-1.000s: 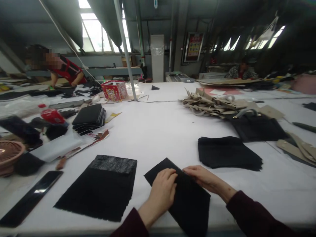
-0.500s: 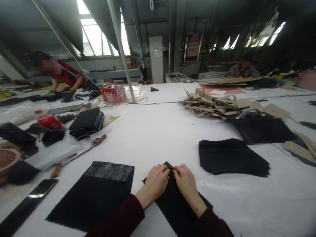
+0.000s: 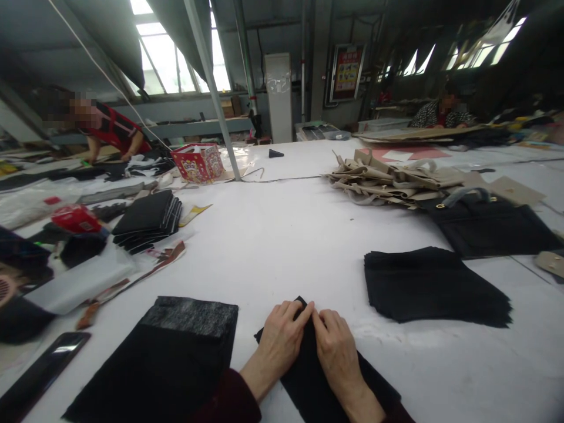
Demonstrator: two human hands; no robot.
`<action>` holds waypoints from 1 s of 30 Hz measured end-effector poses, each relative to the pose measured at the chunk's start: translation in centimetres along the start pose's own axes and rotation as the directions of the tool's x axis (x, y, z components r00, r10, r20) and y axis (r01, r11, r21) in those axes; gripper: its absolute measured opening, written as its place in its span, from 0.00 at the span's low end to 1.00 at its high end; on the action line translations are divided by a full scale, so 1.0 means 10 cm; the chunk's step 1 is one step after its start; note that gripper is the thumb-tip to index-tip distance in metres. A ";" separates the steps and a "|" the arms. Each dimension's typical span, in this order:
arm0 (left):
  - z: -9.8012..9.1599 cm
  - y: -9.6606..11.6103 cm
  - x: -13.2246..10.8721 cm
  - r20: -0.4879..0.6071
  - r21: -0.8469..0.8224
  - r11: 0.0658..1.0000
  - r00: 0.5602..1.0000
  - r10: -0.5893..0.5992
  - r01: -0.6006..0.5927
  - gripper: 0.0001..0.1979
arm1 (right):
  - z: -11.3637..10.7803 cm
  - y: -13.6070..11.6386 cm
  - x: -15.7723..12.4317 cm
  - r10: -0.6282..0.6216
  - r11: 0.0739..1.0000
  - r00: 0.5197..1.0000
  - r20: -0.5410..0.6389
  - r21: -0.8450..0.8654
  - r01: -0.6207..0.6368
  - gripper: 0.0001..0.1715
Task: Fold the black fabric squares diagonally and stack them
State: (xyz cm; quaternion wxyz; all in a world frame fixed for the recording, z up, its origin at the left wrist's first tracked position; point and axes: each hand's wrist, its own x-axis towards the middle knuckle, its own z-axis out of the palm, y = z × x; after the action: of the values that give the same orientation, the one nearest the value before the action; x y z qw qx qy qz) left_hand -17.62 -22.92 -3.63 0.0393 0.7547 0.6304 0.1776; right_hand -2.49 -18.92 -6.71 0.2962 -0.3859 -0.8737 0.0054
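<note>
Resting L hand [image 3: 282, 336] & R hand [image 3: 337, 348] on blk fabric piece [image 3: 308, 376], lower ctr of frame, atop white tabletop [image 3: 251, 235], w/ fingers [image 3: 305, 314] bunched nr fabric's top corner; can't tell if pinching.

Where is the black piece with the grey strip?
In the head view, the black piece lies at lower left on the white table, between the shiny dark slab and the left hand.

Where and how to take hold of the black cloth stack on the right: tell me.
Probably pinch its left edge, coming from the left: the black cloth stack lies flat, and that edge faces the right hand, with no other thing between.
</note>
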 end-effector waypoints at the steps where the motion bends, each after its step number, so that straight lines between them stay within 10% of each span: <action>1: 0.00 0.00 0.00 0.003 0.002 1.000 1.000 -0.007 0.007 0.26 | 0.00 0.00 0.00 -0.002 1.000 1.000 0.006 -0.006 0.002 0.20; 30: 0.04 -0.05 -0.01 -0.043 0.011 0.996 0.995 -0.089 0.089 0.23 | 0.01 -0.01 -0.02 -0.043 0.998 0.996 0.083 -0.043 0.047 0.20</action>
State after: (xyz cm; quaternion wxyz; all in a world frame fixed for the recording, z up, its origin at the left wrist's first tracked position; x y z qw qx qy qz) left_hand -17.98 -22.82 -4.22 0.0287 0.7221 0.6652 0.1877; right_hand -2.43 -19.10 -6.87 0.2516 -0.3720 -0.8934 -0.0050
